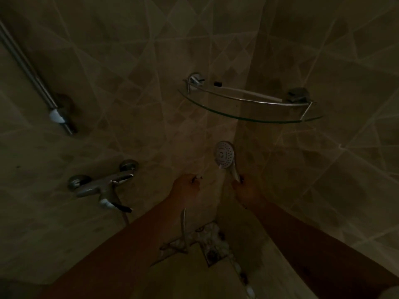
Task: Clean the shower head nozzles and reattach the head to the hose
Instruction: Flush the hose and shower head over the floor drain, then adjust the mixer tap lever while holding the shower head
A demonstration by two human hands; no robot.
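Shower head above right hand, handle in its grip; left hand's grip unclear.

right hand fingers lost in dark around shower head handle, left hand grip unreadable, hose upper end hidden behind left forearm, wall rail cut off at left edge, floor drain blurred

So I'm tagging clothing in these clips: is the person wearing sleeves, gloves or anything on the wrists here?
No sleeves or gloves show: both forearms are bare down to the left hand and right hand. The picture is too dark to rule out rings or thin bands.
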